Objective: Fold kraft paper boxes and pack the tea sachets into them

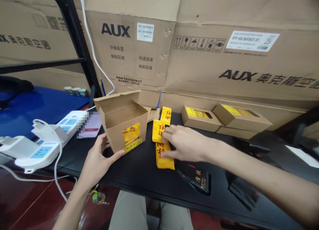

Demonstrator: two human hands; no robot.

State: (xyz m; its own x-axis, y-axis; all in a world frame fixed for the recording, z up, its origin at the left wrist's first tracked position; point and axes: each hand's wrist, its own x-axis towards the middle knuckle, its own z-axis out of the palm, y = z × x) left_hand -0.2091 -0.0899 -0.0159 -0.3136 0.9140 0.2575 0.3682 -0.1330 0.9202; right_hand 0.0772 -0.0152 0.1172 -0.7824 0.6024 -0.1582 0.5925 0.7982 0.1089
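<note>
An open kraft cardboard box [117, 135] stands slightly tilted on the black table, its lid flap raised. Yellow packets show through the window in its front. My left hand [101, 157] grips the lower left corner of this box, thumb on the front and fingers round the side. Right of the box, several yellow packets [165, 162] with red characters lie in an overlapping row. My right hand [183, 143] reaches over them, its fingers and thumb closed about a yellow packet [157, 132] in the middle of the row; the fingertips are partly hidden.
Kraft boxes with windows [239, 118] lie at the back right. Black pouches [196, 176] rest near the front edge and under my right forearm. A white power strip [50, 147] with plugs and cables sits left, beside a phone [91, 125]. Large AUX cartons [211, 67] wall off the back.
</note>
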